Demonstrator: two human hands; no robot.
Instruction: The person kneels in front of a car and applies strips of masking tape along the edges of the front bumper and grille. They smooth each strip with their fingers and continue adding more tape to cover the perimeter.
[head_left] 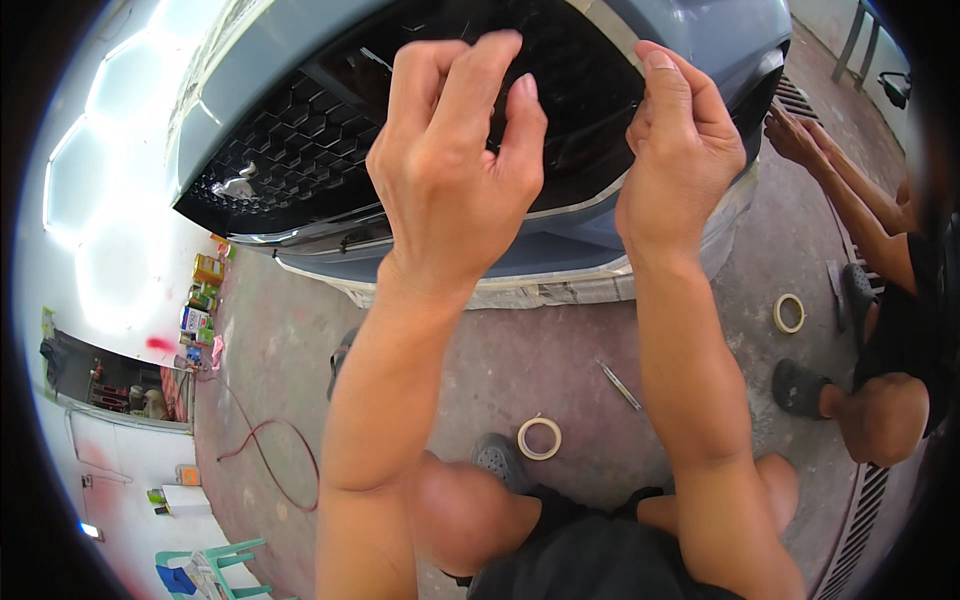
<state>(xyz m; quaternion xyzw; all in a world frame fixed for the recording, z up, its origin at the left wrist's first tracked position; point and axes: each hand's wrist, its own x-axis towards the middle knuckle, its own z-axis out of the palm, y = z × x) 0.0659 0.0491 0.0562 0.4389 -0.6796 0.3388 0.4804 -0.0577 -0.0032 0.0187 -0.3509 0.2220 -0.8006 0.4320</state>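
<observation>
The left hand, half curled with thumb and fingers apart and nothing visible between them, would probably serve best by smoothing lightly. The right hand, thumb pinched against forefinger, should guide without stretching; whether it grips the thin cream masking-tape strip beside it, I cannot tell. Beyond, that strip runs between the glossy black honeycomb grille and the blue-grey painted car body, calling for flat pressing.

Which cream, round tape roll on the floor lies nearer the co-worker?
The right cream tape roll, near the co-worker's dark clog; the other roll is beside the wearer's grey clog.
</observation>
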